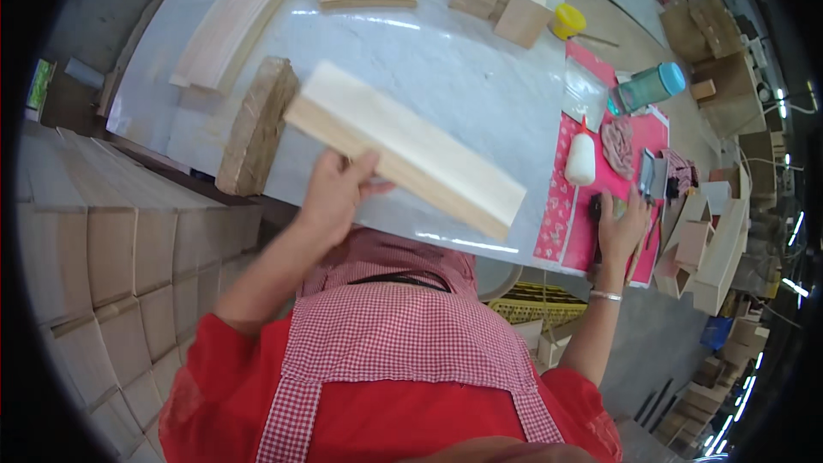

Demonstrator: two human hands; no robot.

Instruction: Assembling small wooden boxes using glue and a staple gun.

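Nearest the camera is the red-and-white checked cloth apron (403, 334), at six o'clock. Just above centre, toward twelve o'clock, the long, pale, rectangular wooden piece (411, 146) is held tilted over the grey-white marbled counter (480, 77). The left hand (339, 193) pinches its lower long edge, thumb and fingers closed, nearer the ten o'clock end. At three o'clock the right hand (623, 227) is over the pink patterned mat (561, 231), fingers partly spread beside a small dark object (596, 205); whether it grips anything I cannot tell. The wood looks stiff, fairly light and dry rather than slippery, its corners likely to dent; mid-length, across both long sides, should balance best.
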